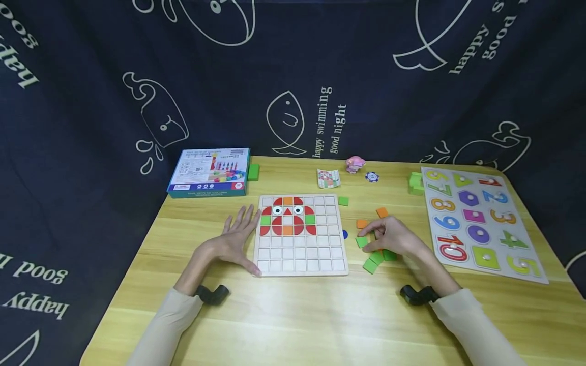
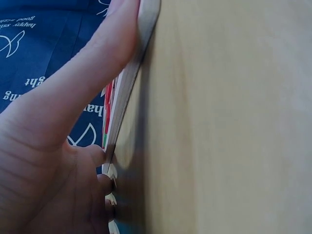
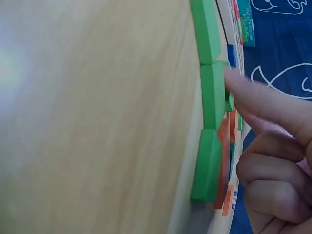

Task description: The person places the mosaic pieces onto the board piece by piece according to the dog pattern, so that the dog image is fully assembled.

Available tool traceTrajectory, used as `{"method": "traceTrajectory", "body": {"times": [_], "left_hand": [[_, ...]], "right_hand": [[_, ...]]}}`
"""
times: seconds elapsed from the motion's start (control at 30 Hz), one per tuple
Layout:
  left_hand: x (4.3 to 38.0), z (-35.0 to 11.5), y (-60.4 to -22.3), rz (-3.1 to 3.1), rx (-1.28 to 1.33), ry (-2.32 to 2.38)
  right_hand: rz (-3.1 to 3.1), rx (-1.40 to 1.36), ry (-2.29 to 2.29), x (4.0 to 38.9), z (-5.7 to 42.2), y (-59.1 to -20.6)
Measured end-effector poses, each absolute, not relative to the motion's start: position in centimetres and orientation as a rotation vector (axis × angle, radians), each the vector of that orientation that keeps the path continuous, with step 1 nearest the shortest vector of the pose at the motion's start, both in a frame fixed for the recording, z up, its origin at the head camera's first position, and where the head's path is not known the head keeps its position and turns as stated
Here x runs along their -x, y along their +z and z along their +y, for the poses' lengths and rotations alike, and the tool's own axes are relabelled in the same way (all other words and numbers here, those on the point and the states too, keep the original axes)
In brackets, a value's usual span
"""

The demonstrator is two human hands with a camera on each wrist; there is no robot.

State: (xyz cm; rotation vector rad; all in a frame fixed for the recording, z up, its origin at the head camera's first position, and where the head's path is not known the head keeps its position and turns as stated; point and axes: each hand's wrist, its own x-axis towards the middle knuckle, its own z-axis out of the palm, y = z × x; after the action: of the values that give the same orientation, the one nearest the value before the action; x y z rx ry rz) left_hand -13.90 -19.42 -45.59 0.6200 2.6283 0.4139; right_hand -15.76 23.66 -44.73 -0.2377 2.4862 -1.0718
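A white gridded board (image 1: 299, 253) lies on the wooden table, with red, green and orange pieces and two eye pieces set in its upper left squares. My left hand (image 1: 231, 245) is spread along the board's left side, the thumb touching its lower left corner. To the right of the board, my right hand (image 1: 394, 236) pinches a green square tile (image 1: 362, 242) between thumb and forefinger. Around that hand lie more green tiles (image 1: 370, 265) and orange tiles (image 1: 382, 212). Seen from the right wrist, green tiles (image 3: 213, 95) line up beside the thumb.
A blue round piece (image 1: 345, 234) and a lone green tile (image 1: 343, 201) sit by the board's right edge. Behind stand a boxed set (image 1: 208, 173), a pattern card (image 1: 328, 178), a pink figurine (image 1: 354, 164) and a poker chip (image 1: 372, 177). A number puzzle (image 1: 480, 223) occupies the right.
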Motion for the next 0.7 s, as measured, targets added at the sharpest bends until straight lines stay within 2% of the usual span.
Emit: {"method": "traceTrajectory", "body": {"times": [0.23,0.47,0.7], "left_hand": [[13.9,-19.4,-45.6,2.636,-0.631,0.413],[13.8,-19.3,-45.5,2.631,-0.643,0.435],[13.8,-19.3,-45.7,2.643,-0.639,0.409]], "right_hand": [[2.518,0.275,-1.017,15.6,23.8,-44.6],[2.620,0.466,-0.931,15.3,22.7,-44.5],[2.545,0.421,-1.230,14.2,16.3,-43.3]]}}
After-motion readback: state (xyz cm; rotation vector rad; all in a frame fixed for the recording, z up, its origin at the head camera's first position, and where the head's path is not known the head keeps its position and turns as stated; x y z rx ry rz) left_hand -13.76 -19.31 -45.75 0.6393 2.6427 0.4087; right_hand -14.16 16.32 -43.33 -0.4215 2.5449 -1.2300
